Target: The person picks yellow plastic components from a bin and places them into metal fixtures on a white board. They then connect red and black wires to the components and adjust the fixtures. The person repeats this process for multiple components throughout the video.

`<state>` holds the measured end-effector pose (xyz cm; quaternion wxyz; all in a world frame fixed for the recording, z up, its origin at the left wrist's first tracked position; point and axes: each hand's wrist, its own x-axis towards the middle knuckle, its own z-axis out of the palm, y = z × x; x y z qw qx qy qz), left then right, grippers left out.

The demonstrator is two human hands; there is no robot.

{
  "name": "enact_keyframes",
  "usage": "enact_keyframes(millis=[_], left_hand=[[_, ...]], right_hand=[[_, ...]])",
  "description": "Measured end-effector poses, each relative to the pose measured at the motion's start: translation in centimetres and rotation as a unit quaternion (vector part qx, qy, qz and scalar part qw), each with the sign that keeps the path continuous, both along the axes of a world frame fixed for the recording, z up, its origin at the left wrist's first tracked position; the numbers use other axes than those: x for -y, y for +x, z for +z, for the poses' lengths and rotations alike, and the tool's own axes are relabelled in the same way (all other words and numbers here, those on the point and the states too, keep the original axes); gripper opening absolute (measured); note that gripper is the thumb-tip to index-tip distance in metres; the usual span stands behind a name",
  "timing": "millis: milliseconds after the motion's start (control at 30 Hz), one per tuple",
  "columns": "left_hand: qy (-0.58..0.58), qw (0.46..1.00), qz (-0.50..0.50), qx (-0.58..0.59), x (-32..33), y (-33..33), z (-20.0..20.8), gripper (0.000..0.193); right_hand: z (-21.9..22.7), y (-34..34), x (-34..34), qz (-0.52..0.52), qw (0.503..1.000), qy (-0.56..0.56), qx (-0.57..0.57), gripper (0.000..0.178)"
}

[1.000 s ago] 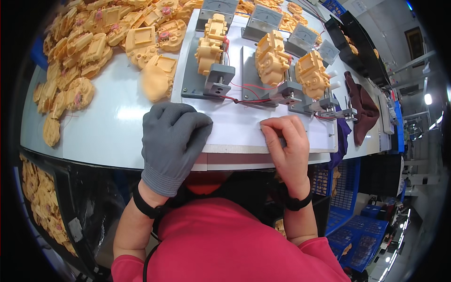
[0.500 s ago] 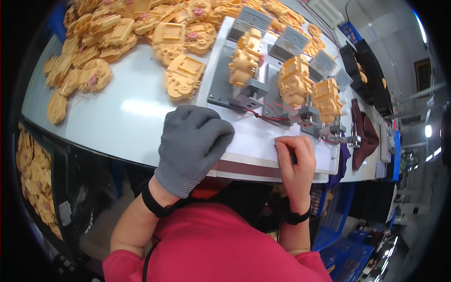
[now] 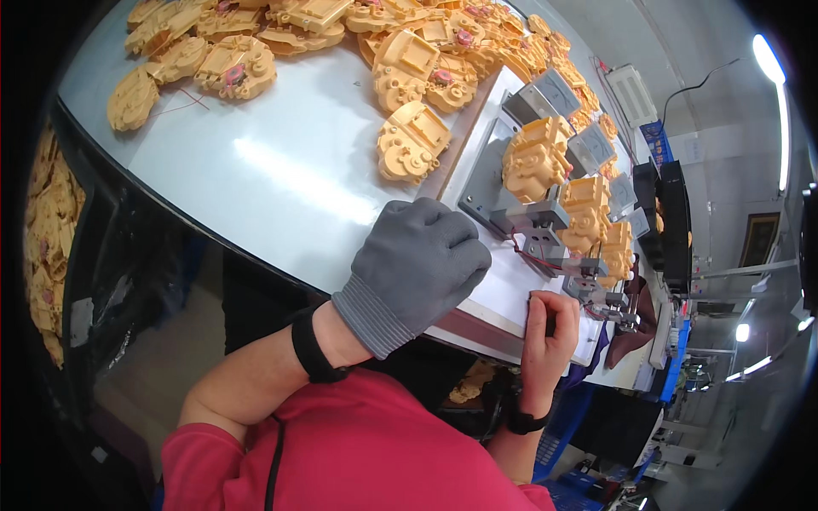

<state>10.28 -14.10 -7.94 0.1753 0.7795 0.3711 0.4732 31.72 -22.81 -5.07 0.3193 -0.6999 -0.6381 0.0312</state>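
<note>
My left hand [image 3: 419, 266], in a grey knitted glove, is curled into a loose fist at the front edge of a white board [image 3: 503, 294]. Its fingertips are hidden beneath it. My bare right hand [image 3: 550, 339] is at the same edge, further right, with thumb and index finger bent together. Anything at those fingertips is too small to make out. Beyond my hands stand several metal fixtures, the nearest with a grey baseplate [image 3: 484, 180], each bearing a yellow plastic housing [image 3: 532, 162]. Red wires [image 3: 530, 254] run along them. One loose housing [image 3: 411, 143] lies beyond my gloved hand.
A heap of yellow housings [image 3: 311, 15] covers the far bench. Meters with grey faces [image 3: 550, 92] stand behind the fixtures. More housings fill a dark bin [image 3: 53, 247] below left. A maroon cloth [image 3: 632, 328] and blue crates [image 3: 558, 426] are at the right.
The whole view has swung left, so the bench and fixtures appear further right and tilted. Both hands keep nearly the same places at the board's edge, still curled.
</note>
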Motion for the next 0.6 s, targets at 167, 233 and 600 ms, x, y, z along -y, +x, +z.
enact_keyframes(millis=[167,233,600], left_hand=[[0.000,1.000,0.004,-0.001,-0.09,0.07,-0.34,0.012],[0.002,1.000,0.000,0.001,-0.13,0.14,-0.44,0.012],[0.001,1.000,-0.003,-0.001,-0.20,0.09,-0.44,0.012]], right_hand=[[-0.03,-0.06,-0.09,0.002,1.000,-0.002,0.019,0.003],[0.10,-0.20,0.10,-0.005,1.000,-0.004,0.019,0.003],[-0.21,-0.20,0.11,-0.011,1.000,0.001,0.023,0.002]])
